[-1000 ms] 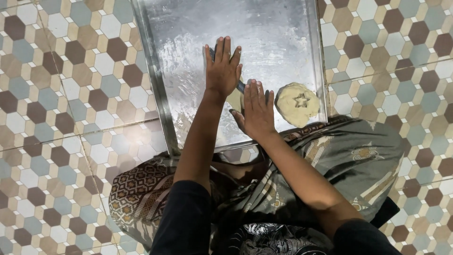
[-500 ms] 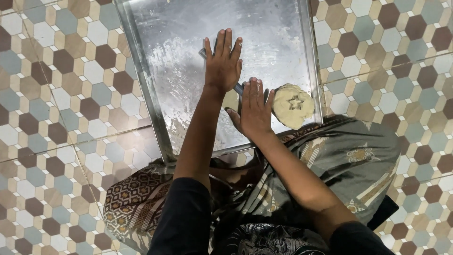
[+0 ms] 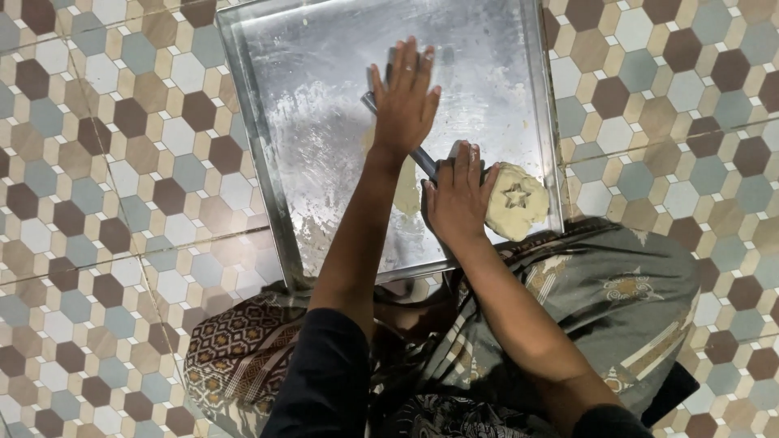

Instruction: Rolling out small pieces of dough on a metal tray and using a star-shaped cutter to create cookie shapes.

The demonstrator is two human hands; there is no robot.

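Rolling dough [image 3: 406, 191] mid-tray [image 3: 268, 178]: left hand [image 3: 403, 101] and right hand [image 3: 456, 199] both flat, open-palmed on metal rod [image 3: 422, 161]; keeping pressure even should be helping

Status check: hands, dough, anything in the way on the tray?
Left hand flat, right hand flat, both pressing a metal rod over flattened dough. Star-cut dough lump beside right hand on tray. Nothing blocking.

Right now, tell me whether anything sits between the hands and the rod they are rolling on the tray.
Nothing visible does. The left hand and the right hand both press flat on the metal rod. Pale dough lies under the rod on the steel tray; the star-cut dough piece lies beside the right hand.
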